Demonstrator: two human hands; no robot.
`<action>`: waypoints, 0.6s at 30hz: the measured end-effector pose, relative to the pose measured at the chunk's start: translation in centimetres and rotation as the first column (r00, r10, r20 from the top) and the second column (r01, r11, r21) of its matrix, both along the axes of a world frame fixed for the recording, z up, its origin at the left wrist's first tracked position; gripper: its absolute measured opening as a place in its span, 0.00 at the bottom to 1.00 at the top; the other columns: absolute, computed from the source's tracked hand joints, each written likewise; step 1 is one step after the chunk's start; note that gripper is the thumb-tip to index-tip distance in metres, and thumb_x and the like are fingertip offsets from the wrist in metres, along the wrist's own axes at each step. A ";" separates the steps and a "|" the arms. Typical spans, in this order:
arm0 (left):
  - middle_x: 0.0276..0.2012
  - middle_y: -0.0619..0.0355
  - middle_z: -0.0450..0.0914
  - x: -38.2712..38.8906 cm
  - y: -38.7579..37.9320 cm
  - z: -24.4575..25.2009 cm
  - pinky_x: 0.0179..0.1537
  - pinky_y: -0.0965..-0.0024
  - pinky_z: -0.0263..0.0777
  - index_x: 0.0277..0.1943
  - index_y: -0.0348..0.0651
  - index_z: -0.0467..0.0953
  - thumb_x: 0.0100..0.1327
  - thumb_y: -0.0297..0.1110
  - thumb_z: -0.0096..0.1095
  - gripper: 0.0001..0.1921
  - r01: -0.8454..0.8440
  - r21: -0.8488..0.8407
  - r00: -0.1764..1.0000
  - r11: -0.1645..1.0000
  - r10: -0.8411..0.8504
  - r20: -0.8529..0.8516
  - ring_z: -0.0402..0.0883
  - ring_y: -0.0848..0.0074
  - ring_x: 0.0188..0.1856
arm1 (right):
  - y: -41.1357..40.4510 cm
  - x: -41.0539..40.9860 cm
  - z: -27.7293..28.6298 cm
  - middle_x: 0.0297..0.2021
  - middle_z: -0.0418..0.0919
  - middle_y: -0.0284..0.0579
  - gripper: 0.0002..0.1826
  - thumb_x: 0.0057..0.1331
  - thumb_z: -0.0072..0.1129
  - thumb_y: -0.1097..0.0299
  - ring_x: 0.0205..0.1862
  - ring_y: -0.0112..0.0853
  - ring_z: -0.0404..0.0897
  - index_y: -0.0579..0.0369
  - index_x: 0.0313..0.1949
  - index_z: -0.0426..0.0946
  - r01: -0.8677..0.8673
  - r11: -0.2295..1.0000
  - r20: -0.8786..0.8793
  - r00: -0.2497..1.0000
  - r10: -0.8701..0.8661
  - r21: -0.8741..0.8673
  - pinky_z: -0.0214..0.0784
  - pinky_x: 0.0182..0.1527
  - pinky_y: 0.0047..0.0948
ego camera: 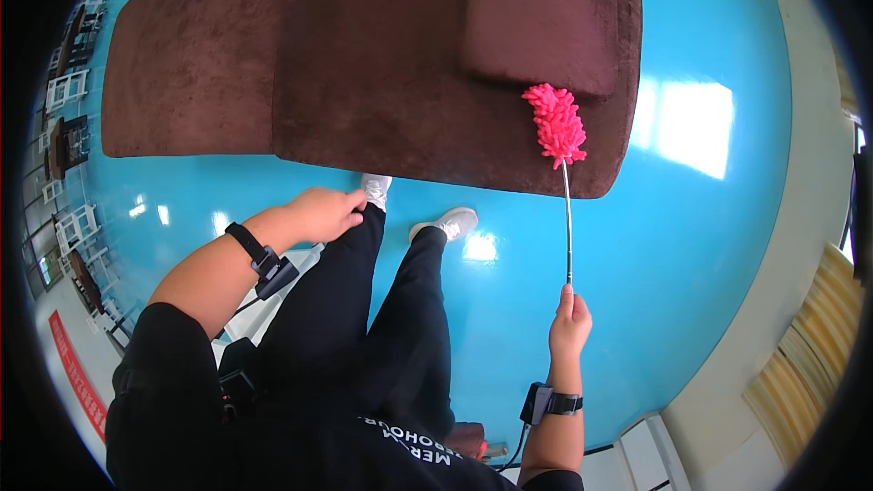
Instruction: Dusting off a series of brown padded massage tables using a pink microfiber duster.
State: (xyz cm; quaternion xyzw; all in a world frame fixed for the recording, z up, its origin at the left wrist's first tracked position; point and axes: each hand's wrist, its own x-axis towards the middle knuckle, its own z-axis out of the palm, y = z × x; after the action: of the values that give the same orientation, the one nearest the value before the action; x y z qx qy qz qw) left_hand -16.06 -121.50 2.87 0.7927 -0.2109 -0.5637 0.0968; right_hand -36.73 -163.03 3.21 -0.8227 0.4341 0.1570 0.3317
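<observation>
My right hand (571, 322) grips the handle end of a duster with a thin metal rod (569, 232). Its pink chenille head (558, 124) rests on a dark brown plush couch (368, 88), at the near edge of a thick brown cushion (542, 13). My left hand (331, 213) hangs above my left leg, short of the couch's front edge. Its fingers are curled in, and nothing shows in them. A black strap with a small device sits on each wrist.
Glossy blue floor (682, 245) surrounds the couch. A white plastic container (256, 320) stands left of my legs. White chairs (68, 90) and dark tables line the far left. A pale wall (743, 327) and yellow curtain (805, 348) are at right, above a white cabinet (644, 457).
</observation>
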 end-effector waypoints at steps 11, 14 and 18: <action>0.45 0.46 0.83 1.3 5.9 -2.2 0.48 0.51 0.74 0.57 0.44 0.71 0.73 0.37 0.57 0.13 -0.262 -0.161 0.934 0.952 0.292 0.205 0.82 0.52 0.47 | 0.8 -2.8 4.2 0.18 0.62 0.27 0.24 0.80 0.48 0.57 0.21 0.18 0.58 0.54 0.24 0.65 0.385 0.921 0.253 0.887 -0.385 0.053 0.49 0.23 0.25; 0.43 0.48 0.83 1.2 7.5 -3.3 0.46 0.53 0.74 0.57 0.43 0.70 0.72 0.37 0.59 0.15 -0.310 -0.214 0.904 0.926 0.357 0.235 0.82 0.53 0.45 | 7.3 7.1 5.4 0.18 0.62 0.27 0.23 0.80 0.48 0.57 0.21 0.19 0.59 0.54 0.25 0.67 -0.016 1.000 0.234 0.972 0.015 0.003 0.50 0.23 0.24; 0.45 0.47 0.84 2.6 5.9 -2.8 0.47 0.53 0.76 0.54 0.41 0.70 0.71 0.37 0.60 0.14 -0.410 -0.116 0.904 0.905 0.420 0.079 0.83 0.52 0.48 | 8.9 14.1 3.1 0.18 0.62 0.26 0.23 0.81 0.47 0.57 0.20 0.20 0.58 0.49 0.24 0.68 -0.323 0.946 0.176 0.931 0.320 -0.009 0.51 0.23 0.23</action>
State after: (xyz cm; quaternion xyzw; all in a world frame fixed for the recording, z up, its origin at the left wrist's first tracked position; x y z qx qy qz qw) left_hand -13.47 -115.60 0.03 0.8417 -0.0689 -0.4778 0.2420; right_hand -22.59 -154.10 6.33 -0.8899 0.2611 0.1404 0.3467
